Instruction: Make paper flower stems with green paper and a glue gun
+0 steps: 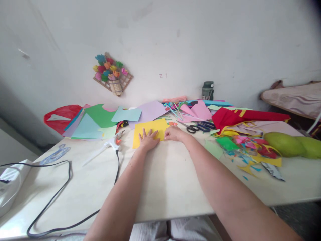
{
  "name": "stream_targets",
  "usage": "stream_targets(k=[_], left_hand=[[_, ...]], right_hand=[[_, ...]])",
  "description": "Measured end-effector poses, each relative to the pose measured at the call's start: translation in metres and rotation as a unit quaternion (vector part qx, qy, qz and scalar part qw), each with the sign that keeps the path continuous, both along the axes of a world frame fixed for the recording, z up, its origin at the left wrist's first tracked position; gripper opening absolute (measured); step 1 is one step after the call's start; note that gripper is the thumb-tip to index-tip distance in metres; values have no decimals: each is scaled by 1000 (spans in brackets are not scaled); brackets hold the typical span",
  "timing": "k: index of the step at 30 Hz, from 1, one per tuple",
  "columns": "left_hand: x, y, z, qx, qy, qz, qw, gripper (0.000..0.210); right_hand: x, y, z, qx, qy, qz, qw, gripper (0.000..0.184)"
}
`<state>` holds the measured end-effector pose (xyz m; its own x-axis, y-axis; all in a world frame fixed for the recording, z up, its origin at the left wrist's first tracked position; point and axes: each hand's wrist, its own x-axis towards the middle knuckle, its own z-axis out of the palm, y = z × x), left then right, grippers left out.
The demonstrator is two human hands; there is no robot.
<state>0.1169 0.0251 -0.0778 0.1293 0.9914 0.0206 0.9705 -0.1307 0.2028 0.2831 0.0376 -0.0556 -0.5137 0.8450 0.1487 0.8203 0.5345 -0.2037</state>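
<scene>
A sheet of yellow paper (140, 129) lies on the table in front of me. My left hand (149, 139) rests flat on it with the fingers spread, pressing it down. At the paper's right edge is my right hand (174, 133), its fingers curled and pinched together on that edge; the fingertips are partly hidden. Just behind the right hand sits a small orange-red paper flower (172, 123). Two pairs of scissors, one black (192, 129) and one dark blue (205, 126), lie to its right.
A white glue gun (113, 143) with a black cord lies left of the paper. Coloured sheets (100, 115) spread along the back. Paper scraps (250, 167), a red cloth (230, 115) and green fruit (283, 144) lie right. A power strip (15, 180) is at far left; a bottle (207, 90) stands behind.
</scene>
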Motion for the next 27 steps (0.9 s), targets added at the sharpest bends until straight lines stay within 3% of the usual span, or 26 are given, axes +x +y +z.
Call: stream_targets(k=[11, 17, 21, 27], left_hand=[[1, -5, -4, 57, 13, -22, 998, 54], [6, -8, -2, 121, -17, -86, 989, 40], [3, -6, -1, 87, -87, -115, 986, 25], [0, -4, 0, 56, -112, -129, 984, 18]], right_hand=[[-3, 3, -2, 32, -57, 20, 998, 14], [-4, -1, 3, 14, -60, 18, 998, 18], [-3, -1, 4, -2, -56, 22, 998, 18], [-2, -1, 3, -24, -30, 19, 999, 18]])
